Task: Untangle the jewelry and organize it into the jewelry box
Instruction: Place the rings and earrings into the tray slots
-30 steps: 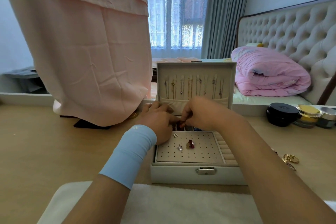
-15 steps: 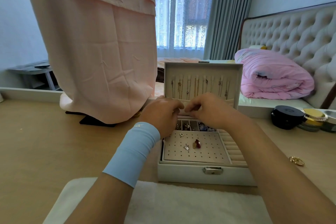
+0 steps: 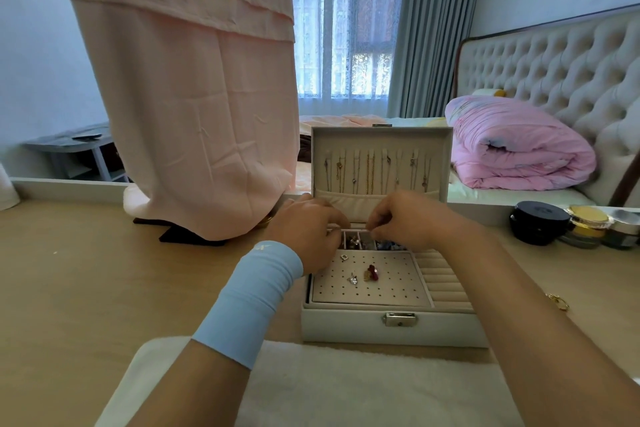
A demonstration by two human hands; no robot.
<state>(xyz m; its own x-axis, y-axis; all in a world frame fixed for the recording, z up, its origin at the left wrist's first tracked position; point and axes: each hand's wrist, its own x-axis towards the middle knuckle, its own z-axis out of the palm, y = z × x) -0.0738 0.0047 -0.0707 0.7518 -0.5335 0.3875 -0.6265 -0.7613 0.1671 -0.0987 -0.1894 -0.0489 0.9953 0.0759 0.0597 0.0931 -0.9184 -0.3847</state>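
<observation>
A: The left hand (image 3: 308, 232) and right hand (image 3: 405, 222) have lifted off the rear compartments (image 3: 362, 242) of the jewelry box (image 3: 346, 326), open on the table (image 3: 86, 270); those show between them now.

B: Both grips are curled as if pinching; what they hold is too fine to tell; a hard tug may snap whatever is tangled or tighten the knot.

Item counts:

- Jewelry box (image 3: 391, 328): one.
- Latch (image 3: 400, 319) on the box front: one.
- Hands over the box: two, the left hand (image 3: 308, 236) and the right hand (image 3: 408, 222).
- Wrist sleeve (image 3: 252, 298), light blue: one.
- Pieces on the perforated earring pad (image 3: 398, 288): three. These are a small silver stud (image 3: 344, 257), a silver earring (image 3: 352, 278) and a red-and-gold earring (image 3: 371, 273).
- Necklaces (image 3: 370, 172) hung in the lid: several; the exact count is not legible.
- Jars on the counter (image 3: 86, 288): three. These are a black jar (image 3: 538, 222), a gold-lidded jar (image 3: 587, 227) and a silver-lidded jar (image 3: 625, 229).
- Loose gold piece (image 3: 557, 302): one.
</observation>
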